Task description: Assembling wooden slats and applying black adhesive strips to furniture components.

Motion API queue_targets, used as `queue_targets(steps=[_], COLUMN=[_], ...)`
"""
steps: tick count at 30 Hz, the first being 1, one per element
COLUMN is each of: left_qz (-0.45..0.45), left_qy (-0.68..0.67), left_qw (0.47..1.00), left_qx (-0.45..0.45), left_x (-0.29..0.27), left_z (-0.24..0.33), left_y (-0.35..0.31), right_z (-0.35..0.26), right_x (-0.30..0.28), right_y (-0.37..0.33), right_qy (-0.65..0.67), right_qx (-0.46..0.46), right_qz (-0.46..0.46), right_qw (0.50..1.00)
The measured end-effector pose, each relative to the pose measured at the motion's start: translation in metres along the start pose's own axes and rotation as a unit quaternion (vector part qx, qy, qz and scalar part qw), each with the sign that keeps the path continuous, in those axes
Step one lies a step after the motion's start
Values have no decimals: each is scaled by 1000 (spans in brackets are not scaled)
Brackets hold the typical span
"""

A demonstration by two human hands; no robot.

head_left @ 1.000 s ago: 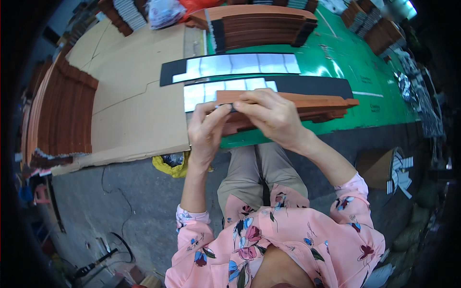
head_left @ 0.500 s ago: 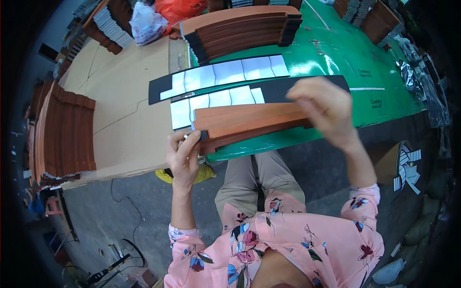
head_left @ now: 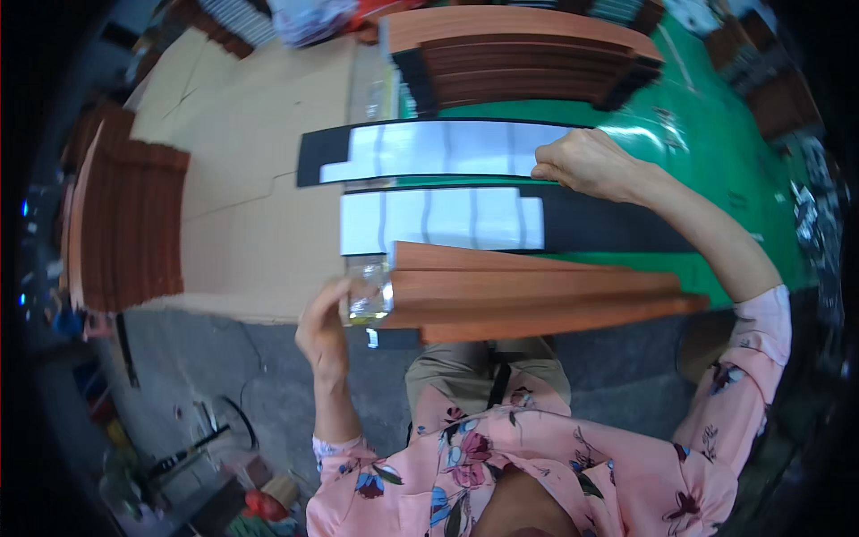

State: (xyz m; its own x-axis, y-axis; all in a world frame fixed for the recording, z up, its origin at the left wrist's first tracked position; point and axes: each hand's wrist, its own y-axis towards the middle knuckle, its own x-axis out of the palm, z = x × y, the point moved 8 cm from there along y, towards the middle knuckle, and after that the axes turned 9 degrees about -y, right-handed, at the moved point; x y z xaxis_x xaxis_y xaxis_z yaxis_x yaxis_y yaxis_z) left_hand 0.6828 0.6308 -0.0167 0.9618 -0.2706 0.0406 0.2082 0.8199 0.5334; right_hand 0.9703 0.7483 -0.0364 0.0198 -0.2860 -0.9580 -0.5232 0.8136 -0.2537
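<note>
A long reddish-brown moulded strip point(head_left: 537, 291) lies along the table's near edge, with a small black piece point(head_left: 394, 338) by its lower left end. My left hand point(head_left: 324, 327) is just left of that end, its fingers loosely apart and slightly blurred, beside clear shiny tape point(head_left: 369, 300) at the table edge. Over the far black strip point(head_left: 324, 157), my right hand point(head_left: 591, 166) is closed, fingertips at the right end of its white backing pieces point(head_left: 438, 149). What they pinch is hidden. A nearer black strip point(head_left: 617, 219) carries more white pieces point(head_left: 425, 219).
A stack of curved brown strips point(head_left: 528, 58) stands at the back on the green sheet point(head_left: 716, 161). Another brown stack point(head_left: 134, 224) stands on cardboard point(head_left: 242, 161) at the left. A white plastic bag point(head_left: 309, 20) lies at the back.
My right hand has left the brown strip and moved to the far black strip's white pieces. The left hand has let go of the strip's end, now lower in view. My view has shifted.
</note>
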Motion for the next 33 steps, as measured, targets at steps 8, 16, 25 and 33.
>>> queue_targets(steps=[8,16,25,33], left_qz=[-4,-47,0,6], left_qy=[446,560,531,537], left_qw=[885,823,847,844], left_qx=[-131,-78,-36,-20], left_x=[-80,-82,-93,-91], left_z=[-113,-156,-157,-155], left_y=[39,51,45,45], right_z=[-136,-162,-179,-168], right_x=[7,40,53,51], right_y=[159,246,253,270], right_qy=[14,0,-162,-91], right_qx=[-198,-151,-223,-179], right_qz=[-3,123,157,133], right_qw=[980,981,948,970])
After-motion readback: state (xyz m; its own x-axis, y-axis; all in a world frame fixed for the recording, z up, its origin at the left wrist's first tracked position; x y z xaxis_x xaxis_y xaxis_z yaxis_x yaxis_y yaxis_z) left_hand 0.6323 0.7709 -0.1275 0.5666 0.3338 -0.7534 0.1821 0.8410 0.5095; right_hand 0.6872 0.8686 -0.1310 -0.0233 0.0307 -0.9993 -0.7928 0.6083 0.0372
